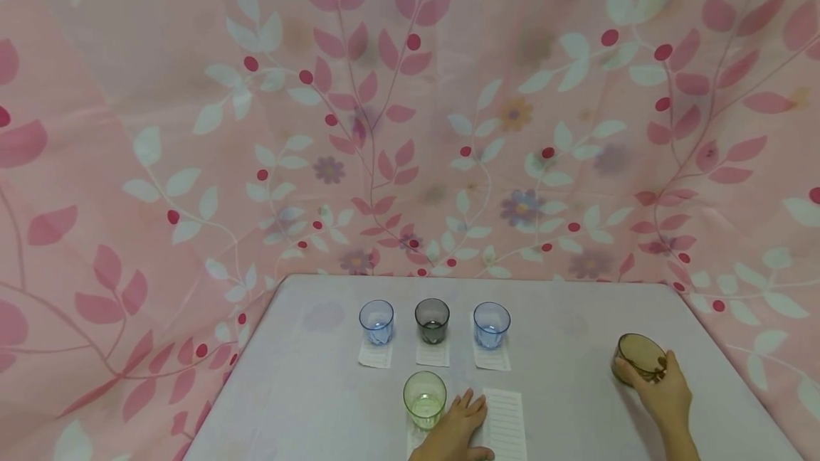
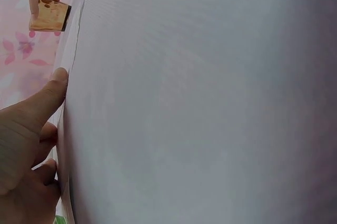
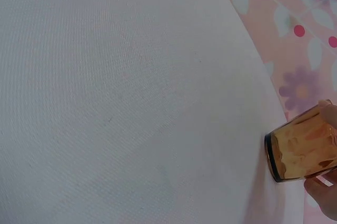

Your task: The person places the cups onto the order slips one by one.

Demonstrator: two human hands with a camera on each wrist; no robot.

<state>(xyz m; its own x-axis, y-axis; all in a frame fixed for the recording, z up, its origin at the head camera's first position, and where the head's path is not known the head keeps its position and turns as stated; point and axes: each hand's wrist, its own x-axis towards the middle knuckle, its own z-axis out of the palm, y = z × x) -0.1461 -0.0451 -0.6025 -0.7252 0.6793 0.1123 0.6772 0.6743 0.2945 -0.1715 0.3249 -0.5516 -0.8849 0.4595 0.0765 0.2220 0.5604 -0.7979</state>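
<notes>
In the head view, my right hand (image 1: 663,390) grips an amber glass (image 1: 643,354) by its sides, over the right part of the table. The right wrist view shows the same amber glass (image 3: 303,148) with fingers (image 3: 321,197) around it, its dark-edged end close to the white tabletop. My left hand (image 1: 453,429) rests at the table's near middle, fingers extended, between a green glass (image 1: 425,397) and a lined paper strip (image 1: 505,418). Its fingertips lie right by the strip's edge. The green glass stands upright on another paper strip, partly hidden by that hand.
Behind stands a row of three glasses: a blue glass (image 1: 376,320), a grey glass (image 1: 432,319) and another blue glass (image 1: 491,324), each on a paper strip. The white table (image 1: 564,404) ends at a pink floral cloth (image 1: 410,126) at the back and sides.
</notes>
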